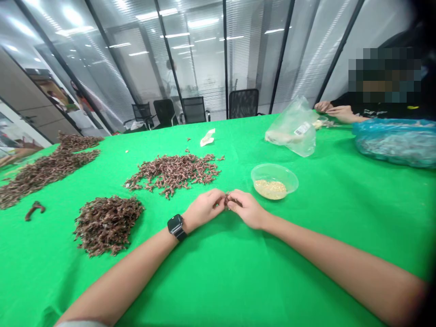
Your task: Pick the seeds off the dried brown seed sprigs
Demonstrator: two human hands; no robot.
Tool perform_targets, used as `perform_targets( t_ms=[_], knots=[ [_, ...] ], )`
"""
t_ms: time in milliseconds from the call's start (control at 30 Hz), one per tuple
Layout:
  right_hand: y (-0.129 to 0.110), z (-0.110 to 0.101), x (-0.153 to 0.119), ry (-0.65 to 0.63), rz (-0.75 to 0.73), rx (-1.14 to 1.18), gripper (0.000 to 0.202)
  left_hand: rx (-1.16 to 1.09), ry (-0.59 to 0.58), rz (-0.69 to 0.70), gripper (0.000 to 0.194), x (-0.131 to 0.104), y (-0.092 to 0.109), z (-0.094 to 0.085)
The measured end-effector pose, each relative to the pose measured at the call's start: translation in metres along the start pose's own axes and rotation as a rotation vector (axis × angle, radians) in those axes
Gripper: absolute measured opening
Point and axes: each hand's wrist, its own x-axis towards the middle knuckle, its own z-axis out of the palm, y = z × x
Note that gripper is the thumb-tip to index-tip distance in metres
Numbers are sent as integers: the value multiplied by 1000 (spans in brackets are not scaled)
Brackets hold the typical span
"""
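My left hand (206, 208), below a black smartwatch (176, 225), and my right hand (250, 210) meet fingertip to fingertip over the green cloth. Both are closed in a pinch on a small brown twig-like piece (227, 200), mostly hidden by the fingers. Just right of my right hand stands a clear plastic bowl (293, 180) with yellowish grains (270, 187) in its bottom. A loose spread of brown twig-like pieces (177, 172) lies beyond my left hand. Nearer me on the left is a denser heap of similar pieces (107, 225).
A longer brown heap (44, 172) covers the far left, near a curved dark brown stick (34, 210). Paper scrap (207, 137), a clear plastic bag (294, 129) and a filled blue bag (397, 141) lie farther back. Another person's hands (335, 111) are at the right edge.
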Motion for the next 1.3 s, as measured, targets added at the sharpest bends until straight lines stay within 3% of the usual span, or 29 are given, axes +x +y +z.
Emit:
perform_targets(
  t_ms=[100, 333, 500, 1133, 1300],
  knots=[
    [-3, 2, -2, 51, -24, -119, 21, -93, 9, -50, 14, 1, 0, 1],
    [-12, 1, -6, 67, -139, -600, 18, -747, -62, -496, 23, 8, 0, 6],
    [-14, -1, -5, 39, -180, -744, 18, -952, -101, -643, 20, 8, 5, 3],
    [-10, -1, -5, 17, -176, -684, 13, -1083, -149, -795, 22, 9, 12, 0],
    [-10, -2, -6, -11, -174, -642, 12, -1084, -171, -760, 23, 9, 12, 1]
  ],
)
